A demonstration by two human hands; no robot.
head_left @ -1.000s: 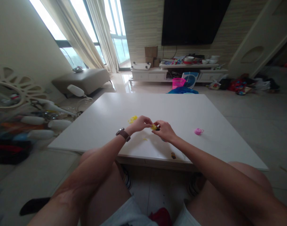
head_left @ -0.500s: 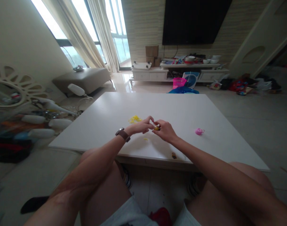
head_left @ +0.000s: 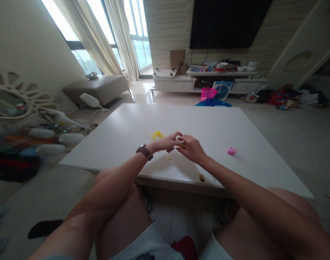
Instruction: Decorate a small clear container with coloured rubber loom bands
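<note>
Above the white table point(head_left: 197, 121), my two hands meet at the fingertips. My right hand point(head_left: 193, 147) is closed around a small yellow-and-brown object point(head_left: 183, 145), too small and half covered to name. From the left, my left hand point(head_left: 169, 143), with a watch at its wrist, reaches to the same spot. Its fingers are bent and pressed in at the object; what they pinch is hidden. Just beyond it lies a loose heap of small yellow pieces point(head_left: 156, 135). One single yellow piece point(head_left: 169, 158) rests nearer to me.
A small dark-and-yellow item point(head_left: 202, 178) lies by the table's near edge. To the right sits a small pink item with a loop point(head_left: 231, 151). Past the far edge stand a pink basket point(head_left: 208, 94) and something blue point(head_left: 213, 102). White lamp shades point(head_left: 71, 138) are left of the table.
The view has shifted slightly. My hands stay together over the same spot, with the fingers a little closer around the small object. The things on the table have not moved.
</note>
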